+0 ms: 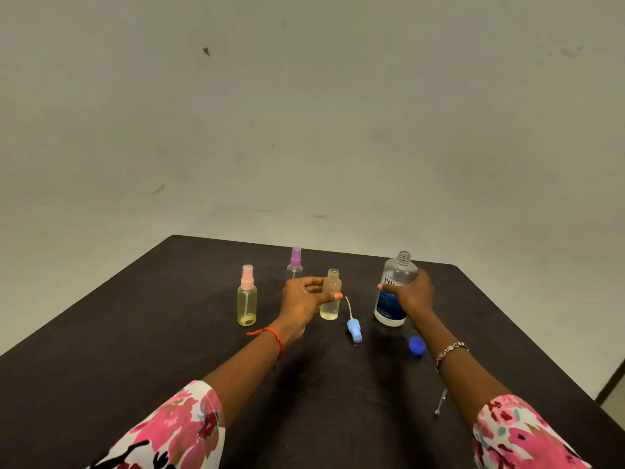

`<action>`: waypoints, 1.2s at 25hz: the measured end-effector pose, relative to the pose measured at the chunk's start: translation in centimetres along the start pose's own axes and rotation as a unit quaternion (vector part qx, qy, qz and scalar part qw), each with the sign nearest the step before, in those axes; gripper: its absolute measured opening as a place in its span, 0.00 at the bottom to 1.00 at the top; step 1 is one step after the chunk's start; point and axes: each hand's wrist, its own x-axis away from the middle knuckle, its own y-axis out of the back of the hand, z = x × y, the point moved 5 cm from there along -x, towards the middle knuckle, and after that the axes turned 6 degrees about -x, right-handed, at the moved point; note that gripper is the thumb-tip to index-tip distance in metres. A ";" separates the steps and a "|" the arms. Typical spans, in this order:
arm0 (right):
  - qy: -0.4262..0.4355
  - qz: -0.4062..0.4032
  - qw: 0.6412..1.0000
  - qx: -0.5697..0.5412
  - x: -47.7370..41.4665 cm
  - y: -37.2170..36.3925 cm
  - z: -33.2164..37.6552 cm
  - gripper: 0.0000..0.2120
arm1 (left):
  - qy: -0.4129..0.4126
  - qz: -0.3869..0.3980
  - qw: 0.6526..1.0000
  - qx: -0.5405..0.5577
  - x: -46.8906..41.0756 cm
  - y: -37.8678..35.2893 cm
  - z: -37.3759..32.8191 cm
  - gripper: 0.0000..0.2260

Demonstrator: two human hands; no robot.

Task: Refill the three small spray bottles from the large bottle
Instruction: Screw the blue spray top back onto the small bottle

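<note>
The left hand [304,301] grips the uncapped small bottle [330,296] upright on the desk [135,367]; just right of it, the right hand [411,294] clasps the open large bottle [394,289]. Pouring looks imminent, needing a careful tilt over the narrow neck.

A dark table [135,350] with a matt, slightly textured top occupied the lower half of the view; its far corners were rounded. Behind it stood a plain pale wall [304,113], marked by several small dark scuffs, one at upper left and fainter ones near the table's far edge. A thin metallic chain [440,402] with a small bead at its end hung over the table top at right. At the extreme lower right, a strip of lighter floor [614,399] was visible, bordered by a dark skirting line [608,384]. Surface condition of the floor could not be determined.
</note>
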 end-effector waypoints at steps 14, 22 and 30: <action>0.226 0.397 0.767 0.451 5.7 -6.5 -1.0 0.13 | 0.004 -0.028 0.999 0.017 0.9 1.1 -0.9 0.21; 0.201 0.189 0.959 0.066 5.4 -3.3 6.1 0.09 | -0.005 -0.029 1.000 0.010 1.6 2.0 -1.4 0.22; 0.237 0.133 0.957 -0.102 6.4 -1.4 16.3 0.12 | -0.013 -0.023 1.000 -0.001 2.9 1.2 -2.8 0.22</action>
